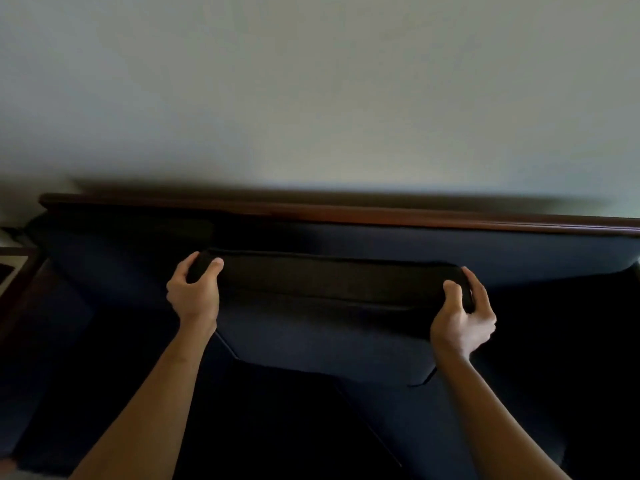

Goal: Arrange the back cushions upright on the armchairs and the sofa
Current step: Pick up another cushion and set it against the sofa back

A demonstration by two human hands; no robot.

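While I hold the back cushion [322, 327] by its two top corners, left hand [194, 292] clenched round one and right hand [462, 315] round the other, it stands in front of the sofa [519, 251] backrest, below the wooden top rail [346, 213]. I judge the best move is to keep both grips level, press the top edge back evenly, and seat the bottom edge squarely so it doesn't slump forward.

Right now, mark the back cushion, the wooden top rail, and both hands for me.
back cushion [329, 282]: head view, middle of its top edge.
wooden top rail [346, 214]: head view, mid-length of the rail.
left hand [195, 292]: head view, back of the hand.
right hand [462, 323]: head view, the palm side.
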